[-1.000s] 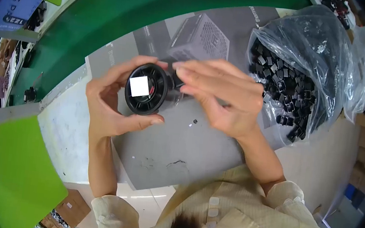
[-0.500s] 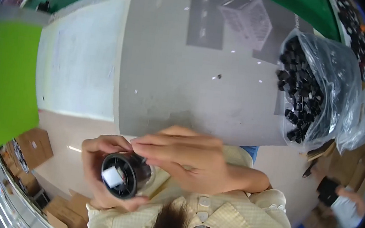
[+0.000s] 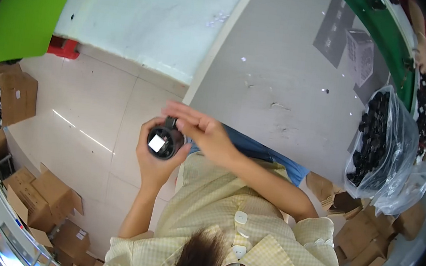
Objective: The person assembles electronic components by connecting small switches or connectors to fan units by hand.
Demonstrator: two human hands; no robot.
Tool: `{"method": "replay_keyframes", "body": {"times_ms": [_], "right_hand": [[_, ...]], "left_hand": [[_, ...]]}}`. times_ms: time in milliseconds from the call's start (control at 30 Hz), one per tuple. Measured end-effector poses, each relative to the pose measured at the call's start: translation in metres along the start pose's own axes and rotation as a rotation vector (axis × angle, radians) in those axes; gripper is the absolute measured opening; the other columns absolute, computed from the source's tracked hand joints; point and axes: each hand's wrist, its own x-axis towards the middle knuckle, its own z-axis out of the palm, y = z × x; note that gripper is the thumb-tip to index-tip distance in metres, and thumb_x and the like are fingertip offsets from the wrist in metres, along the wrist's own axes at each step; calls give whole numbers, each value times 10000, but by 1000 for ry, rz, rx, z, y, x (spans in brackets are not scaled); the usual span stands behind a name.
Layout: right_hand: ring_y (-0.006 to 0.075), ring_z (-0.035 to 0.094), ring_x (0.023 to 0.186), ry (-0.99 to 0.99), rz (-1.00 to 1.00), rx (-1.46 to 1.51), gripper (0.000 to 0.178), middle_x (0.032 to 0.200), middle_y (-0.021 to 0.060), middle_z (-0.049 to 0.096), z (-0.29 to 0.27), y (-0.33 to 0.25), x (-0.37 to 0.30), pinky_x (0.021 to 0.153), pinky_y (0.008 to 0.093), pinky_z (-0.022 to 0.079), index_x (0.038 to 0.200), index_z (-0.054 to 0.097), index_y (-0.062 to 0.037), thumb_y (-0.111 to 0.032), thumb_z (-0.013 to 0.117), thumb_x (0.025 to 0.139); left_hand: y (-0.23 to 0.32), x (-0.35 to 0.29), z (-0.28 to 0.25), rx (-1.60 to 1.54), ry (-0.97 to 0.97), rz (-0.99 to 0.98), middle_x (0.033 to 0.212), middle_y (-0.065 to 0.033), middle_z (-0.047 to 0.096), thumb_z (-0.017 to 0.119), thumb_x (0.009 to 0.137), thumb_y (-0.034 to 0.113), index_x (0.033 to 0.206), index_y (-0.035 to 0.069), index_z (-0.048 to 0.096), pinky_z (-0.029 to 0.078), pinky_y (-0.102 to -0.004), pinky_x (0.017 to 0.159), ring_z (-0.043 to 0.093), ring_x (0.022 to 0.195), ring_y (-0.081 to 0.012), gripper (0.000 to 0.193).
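Observation:
My left hand [image 3: 152, 167] is wrapped around a dark, round, cup-like housing [image 3: 171, 143]. The housing's round end shows a black rim, and inside it lies a white square piece [image 3: 156, 143]. At the far side of the housing sits a small black block [image 3: 171, 122]. My right hand [image 3: 209, 137] is beside that block, its fingers stretched out and its thumb close to the block or touching it. Whether the block is fixed to the housing I cannot tell.
A grey table [image 3: 268, 60] adjoins a white surface [image 3: 147, 15]. On the table's right, a clear plastic bag [image 3: 399, 138] holds several black parts [image 3: 372, 138]. Cardboard boxes [image 3: 40, 200] stand on the floor at left; a red object [image 3: 64, 48] is under the white surface.
The view has swung left, showing more floor. My right hand, earlier laid over the housing's side, is now at its far edge, and the black block shows. The left hand keeps its hold.

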Motion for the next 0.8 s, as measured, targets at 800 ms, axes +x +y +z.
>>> {"method": "replay_keyframes", "body": {"times_ms": [800], "right_hand": [[114, 580, 1075, 403, -62, -490, 254, 1197, 46, 625, -60, 64, 35, 952, 296, 495, 1209, 631, -31, -182, 630, 1006]], "left_hand": [[-22, 62, 38, -110, 67, 293, 1241, -149, 552, 796, 602, -52, 1203, 10, 534, 492, -321, 953, 586, 1127, -223, 659]]}}
